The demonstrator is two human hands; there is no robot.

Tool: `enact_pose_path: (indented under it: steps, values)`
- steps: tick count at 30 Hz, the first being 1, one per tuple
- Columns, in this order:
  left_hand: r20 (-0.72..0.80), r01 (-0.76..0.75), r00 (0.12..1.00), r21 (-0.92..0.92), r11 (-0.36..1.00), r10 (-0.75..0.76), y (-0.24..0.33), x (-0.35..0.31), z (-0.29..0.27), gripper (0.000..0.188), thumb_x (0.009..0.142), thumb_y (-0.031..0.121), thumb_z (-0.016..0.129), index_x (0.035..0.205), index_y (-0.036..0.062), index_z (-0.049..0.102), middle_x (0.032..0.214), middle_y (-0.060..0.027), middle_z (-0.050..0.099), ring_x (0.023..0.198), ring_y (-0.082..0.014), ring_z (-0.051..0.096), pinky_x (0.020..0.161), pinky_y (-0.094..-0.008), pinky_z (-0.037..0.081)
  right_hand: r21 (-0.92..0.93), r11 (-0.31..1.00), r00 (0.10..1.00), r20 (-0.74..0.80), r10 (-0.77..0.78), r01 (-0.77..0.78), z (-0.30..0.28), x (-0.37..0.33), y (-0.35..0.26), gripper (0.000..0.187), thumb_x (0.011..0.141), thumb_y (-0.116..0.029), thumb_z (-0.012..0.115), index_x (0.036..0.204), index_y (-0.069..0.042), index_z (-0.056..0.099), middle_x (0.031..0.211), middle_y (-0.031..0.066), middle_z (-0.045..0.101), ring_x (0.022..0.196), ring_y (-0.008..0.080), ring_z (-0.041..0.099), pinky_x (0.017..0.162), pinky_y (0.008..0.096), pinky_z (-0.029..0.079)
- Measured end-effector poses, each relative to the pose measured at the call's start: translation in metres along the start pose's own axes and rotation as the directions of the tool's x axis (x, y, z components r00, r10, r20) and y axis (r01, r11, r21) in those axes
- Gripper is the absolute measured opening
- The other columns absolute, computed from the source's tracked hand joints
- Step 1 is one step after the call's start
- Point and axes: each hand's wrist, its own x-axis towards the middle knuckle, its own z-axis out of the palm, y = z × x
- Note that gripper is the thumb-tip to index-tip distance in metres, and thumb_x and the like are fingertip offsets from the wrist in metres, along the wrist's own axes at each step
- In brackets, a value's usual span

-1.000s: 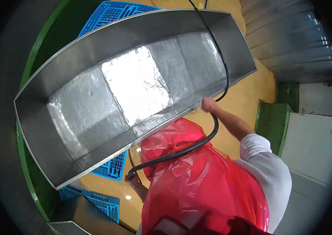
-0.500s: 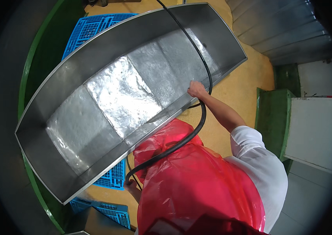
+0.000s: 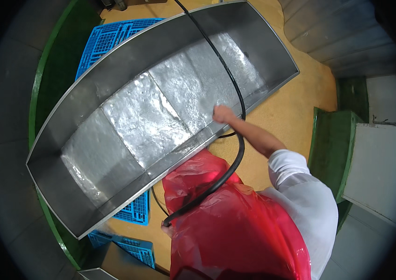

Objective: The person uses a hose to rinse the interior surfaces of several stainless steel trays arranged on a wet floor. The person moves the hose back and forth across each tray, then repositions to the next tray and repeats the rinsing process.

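A long stainless steel trough (image 3: 109, 196) lies slantwise in front of me, its bottom wet and shiny with rippling water. My right hand (image 3: 224, 114) is closed in a fist over the trough's near wall; whatever it may hold is hidden. A black hose (image 3: 223, 179) runs across the trough, passes beneath my right forearm and curves over my red plastic apron (image 3: 235, 228). Low at the apron's left side, my left hand (image 3: 166, 229) is closed round the hose, mostly hidden by the apron. A faint whitish blur, like spray, shows left of that hand.
Blue plastic pallets (image 3: 135, 210) show under and beside the trough on the yellow floor (image 3: 296, 107). A green ledge (image 3: 51, 93) curves along the left. To the right stand a green block (image 3: 331, 144) and a white panel (image 3: 375, 163). A brown box (image 3: 128, 261) sits lower left.
My right hand has moved left and slightly down, further over the trough. My left hand has shifted a little right and down with the hose. The water in the trough ripples more.
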Motion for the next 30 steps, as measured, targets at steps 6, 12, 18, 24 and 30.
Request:
enact_pose_path:
  steps: [6,12,18,24,30]
  values:
    - [0.477,0.185,0.562,-0.869,-0.46,-0.676,-0.044,0.007,0.037,0.03,0.091,0.031,0.047,0.064,0.0169,0.042,0.049,0.0,0.039,0.048,-0.0182,0.046,0.055,-0.0354,0.043,-0.081,0.983,0.944,0.303,-0.131,0.163,0.085,-0.057,-0.013,0.031,0.072,-0.025,0.06,0.09,-0.002,0.07,0.094,0.0248,0.067,0.09,0.0393,0.066,0.078,0.0463,0.052]
    - [0.388,-0.034,0.687,-0.827,-0.561,-0.615,-0.063,-0.042,0.07,0.036,0.091,0.025,0.048,0.058,0.0201,0.036,0.047,0.0047,0.033,0.041,-0.0153,0.034,0.045,-0.0331,0.036,-0.044,0.988,0.986,-0.082,-0.148,0.145,0.03,0.023,0.027,0.032,0.075,-0.017,0.059,0.101,0.001,0.061,0.091,0.0251,0.067,0.089,0.0372,0.066,0.08,0.0438,0.052]
    - [0.232,-0.315,0.749,-0.699,-0.642,-0.621,-0.072,-0.101,0.13,0.029,0.092,0.019,0.049,0.065,0.0188,0.04,0.047,0.0054,0.036,0.038,-0.0103,0.038,0.037,-0.0256,0.033,0.254,0.941,0.957,0.13,-0.261,0.223,0.069,0.028,0.03,0.021,0.081,-0.012,0.067,0.092,0.003,0.057,0.063,0.0109,0.061,0.049,0.0196,0.062,0.043,0.0333,0.052]
    - [0.234,-0.551,0.708,-0.407,-0.728,-0.666,-0.14,-0.195,0.149,0.027,0.09,0.02,0.051,0.064,0.0203,0.044,0.048,0.0063,0.044,0.039,-0.0093,0.042,0.044,-0.0262,0.039,-0.179,0.88,0.886,0.247,-0.392,0.439,0.166,-0.051,-0.03,0.02,0.073,-0.008,0.062,0.091,0.001,0.059,0.065,0.012,0.064,0.059,0.0248,0.067,0.048,0.0382,0.053]
    - [0.245,-0.71,0.641,-0.17,-0.683,-0.728,-0.195,-0.293,0.181,0.027,0.088,0.019,0.053,0.062,0.0187,0.044,0.049,0.0061,0.044,0.04,-0.0079,0.042,0.044,-0.0253,0.039,-0.302,0.694,0.754,0.343,-0.56,0.653,0.223,-0.174,-0.214,0.022,0.083,-0.015,0.053,0.09,0.005,0.058,0.063,0.0165,0.065,0.058,0.0287,0.068,0.055,0.0395,0.055]
